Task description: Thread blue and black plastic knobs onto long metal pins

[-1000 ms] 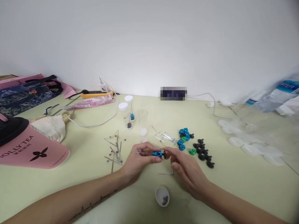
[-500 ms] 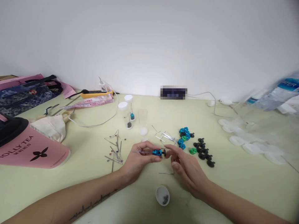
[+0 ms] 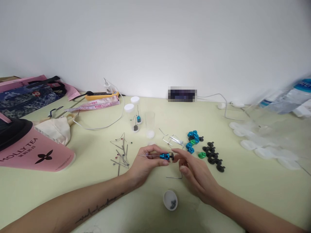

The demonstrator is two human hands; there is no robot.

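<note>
My left hand (image 3: 145, 163) pinches a thin metal pin carrying a blue bead (image 3: 164, 156), held level just above the table. My right hand (image 3: 194, 173) meets it from the right, its fingertips closed on a small black cap (image 3: 172, 156) at the pin's end. A bent wire (image 3: 174, 177) lies on the table under my right fingers. A small white cup (image 3: 170, 200) with dark bits inside sits near the front, between my wrists.
Blue and green beads (image 3: 192, 141) and black caps (image 3: 213, 159) lie right of my hands, loose pins (image 3: 120, 155) to the left, bent wires (image 3: 173, 140) behind. Farther off are clear vials (image 3: 150, 124), a pink cup (image 3: 31, 152), bags, a power strip (image 3: 100, 94), white lids (image 3: 264, 149) and a water bottle (image 3: 289, 97).
The hands have stayed together on the pin and barely moved. The view has shifted slightly, so everything sits a little to the right and higher.
</note>
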